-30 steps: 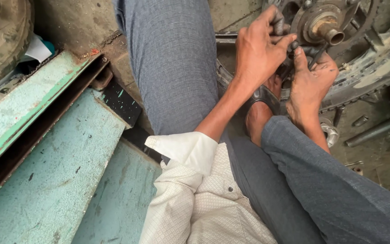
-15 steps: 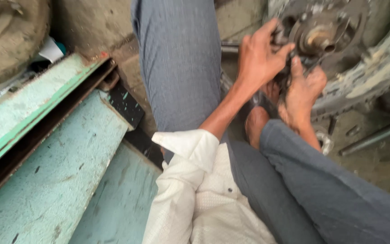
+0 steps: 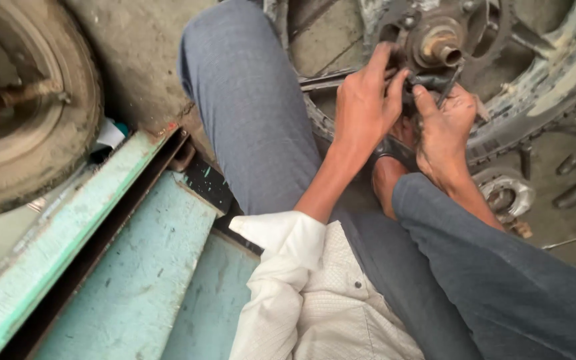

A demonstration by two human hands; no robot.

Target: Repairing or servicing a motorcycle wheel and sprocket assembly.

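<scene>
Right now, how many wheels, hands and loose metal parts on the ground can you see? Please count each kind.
Wheels: 2, the wheel with the sprocket and the old tyre.
Hands: 2, the left hand and the right hand, both at the wheel hub.
Loose metal parts: 2, a round bearing part and a thin rod.
Total: 6.

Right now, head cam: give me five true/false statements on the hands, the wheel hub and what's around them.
1. Both hands, the left hand and the right hand, are at the greasy metal wheel hub. True.
2. The worn rubber tyre lies right of the hands. False: it lies far left.
3. The person wears gloves. False: both hands are bare and grease-stained.
4. The pale green painted metal frame lies left of the grey trouser leg. True.
5. The white shirt sleeve is rolled down to the wrist. False: the forearm is bare.
</scene>
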